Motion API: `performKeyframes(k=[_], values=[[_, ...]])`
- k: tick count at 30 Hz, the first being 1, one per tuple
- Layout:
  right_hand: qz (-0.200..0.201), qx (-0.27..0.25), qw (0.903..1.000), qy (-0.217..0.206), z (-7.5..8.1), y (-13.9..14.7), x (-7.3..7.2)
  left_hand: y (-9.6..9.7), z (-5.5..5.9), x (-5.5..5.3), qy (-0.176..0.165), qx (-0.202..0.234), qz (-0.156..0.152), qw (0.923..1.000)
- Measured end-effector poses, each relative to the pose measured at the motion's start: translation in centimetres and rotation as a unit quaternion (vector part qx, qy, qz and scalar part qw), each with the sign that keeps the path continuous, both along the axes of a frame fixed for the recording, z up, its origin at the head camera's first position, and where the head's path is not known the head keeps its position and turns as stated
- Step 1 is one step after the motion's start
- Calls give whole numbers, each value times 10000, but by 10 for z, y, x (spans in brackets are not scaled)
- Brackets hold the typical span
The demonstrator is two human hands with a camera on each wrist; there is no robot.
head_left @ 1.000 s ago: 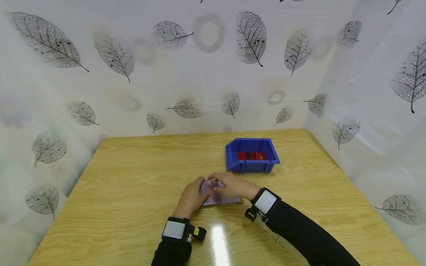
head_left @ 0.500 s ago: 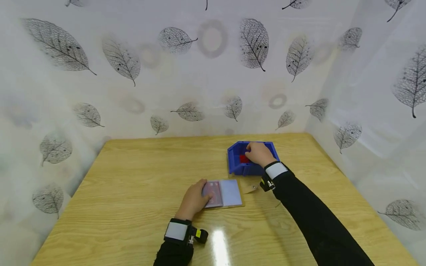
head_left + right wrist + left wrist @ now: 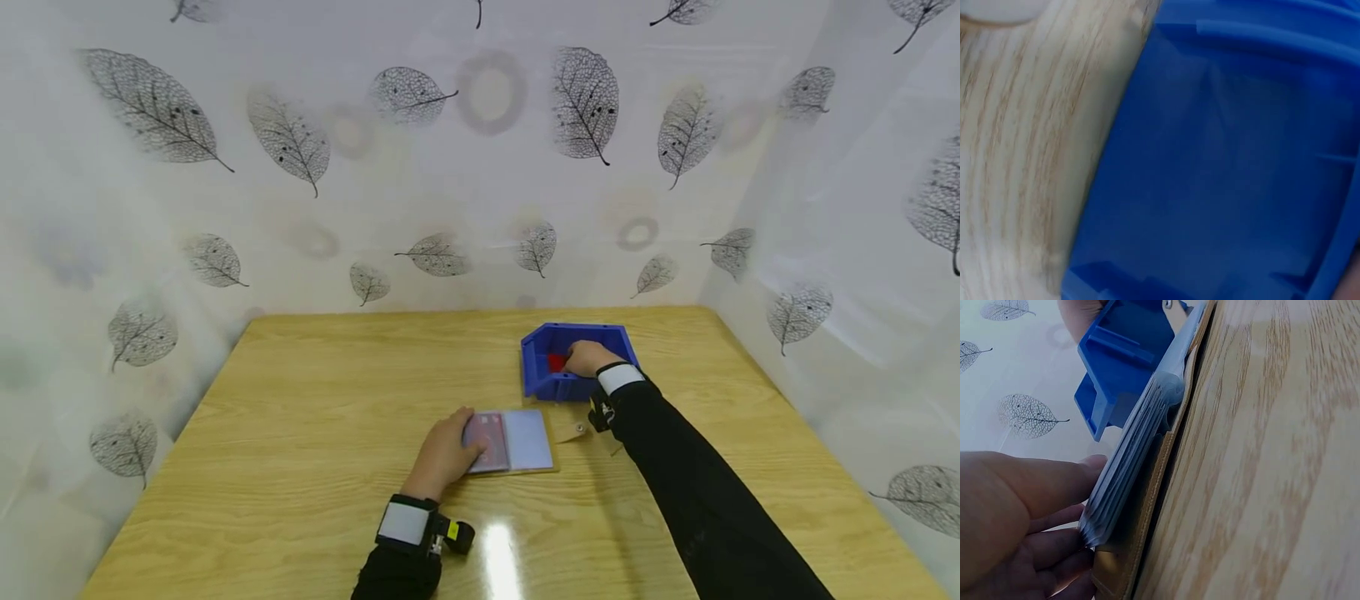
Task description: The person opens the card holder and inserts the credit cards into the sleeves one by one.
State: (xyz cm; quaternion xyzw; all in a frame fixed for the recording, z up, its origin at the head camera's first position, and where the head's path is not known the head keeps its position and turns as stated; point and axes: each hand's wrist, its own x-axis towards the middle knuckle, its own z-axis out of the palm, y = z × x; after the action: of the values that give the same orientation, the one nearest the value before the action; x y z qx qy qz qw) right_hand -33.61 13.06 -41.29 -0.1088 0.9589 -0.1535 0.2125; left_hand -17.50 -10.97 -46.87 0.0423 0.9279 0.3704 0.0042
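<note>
My left hand holds the left side of an open card holder on the table. In the left wrist view, the thumb lies over a thick stack of clear sleeves, with fingers at their edge above the tan cover. A reddish card shows in the left sleeve; the right one looks pale. My right hand reaches down into a blue bin, its fingertips right at a red item. Whether they grip it I cannot tell; the bin's wall hides them in the right wrist view.
A strap with a metal snap sticks out from the card holder's right side, just in front of the bin. The wooden table ends at a leaf-patterned curtain along the back and sides.
My right hand has left the card holder, moved to the bin at the back right and sunk lower in it. My left hand has stayed on the card holder.
</note>
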Motion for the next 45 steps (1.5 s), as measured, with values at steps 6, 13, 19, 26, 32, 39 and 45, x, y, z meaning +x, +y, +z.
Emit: performKeyframes(k=[6,13,19,26,32,39,45], values=[[135,380,9978,-525,1,3,-7,1,0,-1,-43,1,5,10000],[296,515,9965,-592,-8,7,-20,1,-2,-2,-89,-15,50,9999],[22,412,9983,-403,2,5,-5,2,-1,-2,-87,-46,69,9999],[-605,-296,9975,215,-8,7,-4,2,-1,-2,-99,-70,57,9999],[-856,-1175,9876,596,-11,8,-5,1,1,0,4,83,31,10000],[-826,-1761,9746,1115,-11,16,-3,2,2,2,174,-11,-48,9998],[-667,-1731,9710,1508,-1,18,3,1,2,0,18,3,39,10000]])
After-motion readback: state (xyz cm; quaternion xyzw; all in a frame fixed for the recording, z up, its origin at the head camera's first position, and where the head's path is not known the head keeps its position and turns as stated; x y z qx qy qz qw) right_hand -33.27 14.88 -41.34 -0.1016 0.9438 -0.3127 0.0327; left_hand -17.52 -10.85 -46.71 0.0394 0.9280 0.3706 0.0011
